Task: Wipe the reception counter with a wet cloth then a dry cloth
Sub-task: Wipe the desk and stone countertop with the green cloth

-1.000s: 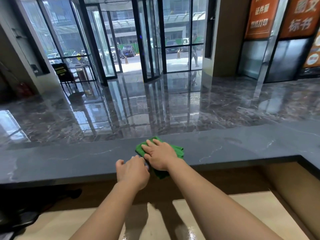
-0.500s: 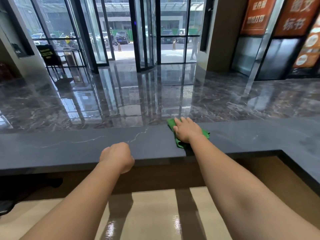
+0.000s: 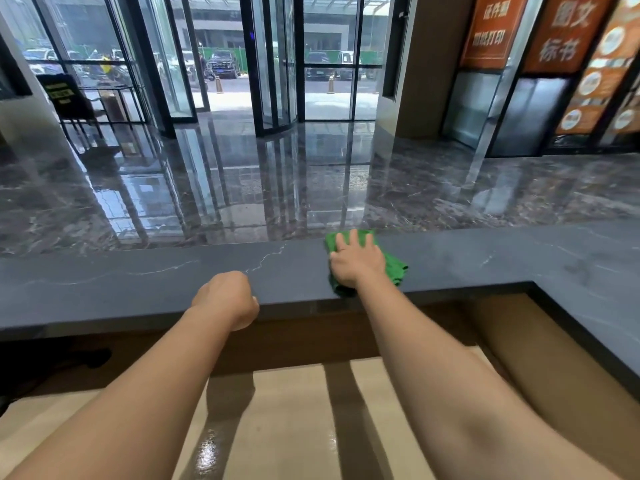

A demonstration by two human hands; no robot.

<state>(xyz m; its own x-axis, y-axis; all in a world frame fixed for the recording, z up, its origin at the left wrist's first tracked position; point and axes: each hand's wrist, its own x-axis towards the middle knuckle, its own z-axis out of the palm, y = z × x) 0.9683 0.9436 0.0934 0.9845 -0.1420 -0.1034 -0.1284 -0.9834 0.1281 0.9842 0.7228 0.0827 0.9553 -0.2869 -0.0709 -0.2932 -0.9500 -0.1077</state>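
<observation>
Green crumpled cloth (image 3: 394,269) has slid rightward along the dark grey stone counter (image 3: 138,282) under the flat, pressing right hand (image 3: 356,263); the left hand (image 3: 227,299), clenched empty, now sits apart.

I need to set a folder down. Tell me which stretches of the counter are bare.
Bare: the counter left of the left hand, the strip between that hand and the green cloth, and the stretch right of the cloth round the corner. Crowded: where the right hand presses the cloth.
</observation>
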